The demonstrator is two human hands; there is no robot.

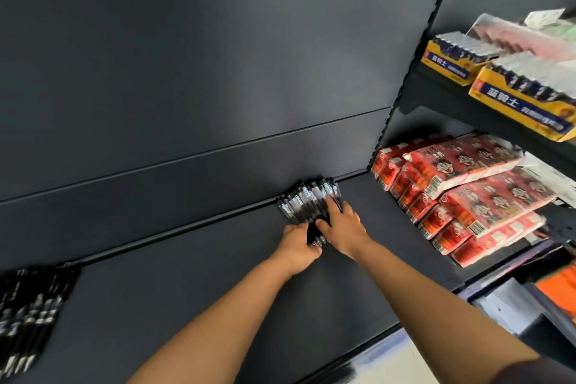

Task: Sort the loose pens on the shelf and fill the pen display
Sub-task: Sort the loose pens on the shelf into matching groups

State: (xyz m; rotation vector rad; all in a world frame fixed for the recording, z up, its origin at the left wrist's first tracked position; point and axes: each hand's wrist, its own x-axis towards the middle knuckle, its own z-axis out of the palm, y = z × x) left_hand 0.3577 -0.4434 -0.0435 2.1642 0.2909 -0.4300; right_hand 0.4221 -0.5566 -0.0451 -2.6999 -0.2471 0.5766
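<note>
Pens point(304, 201), black ones with clear barrels, sit side by side in a tight row at the very back of the dark shelf point(187, 305), their far ends up against the back panel point(187, 72), and both hands are right on them! The left hand point(299, 243) comes in from the near side, fingers curled around the near ends of the bundle in a narrow, closed grip. The right hand point(343, 227) lies over the right part of the row, fingers stretched forward and flat along the barrels, pressing down on them, with the thumb tucked in toward the left hand. The two hands are almost touching, the dark pen ends showing between them. Both bare forearms reach up from the bottom edge. Over at the far left of the same shelf, well apart from the action, lies a second pile of pens point(28, 315), blurred and fanned out. To the right, past the upright, red shrink-wrapped can packs point(467, 196) are stacked, and on the shelf above them sit yellow and blue battery boxes point(523, 97).
</note>
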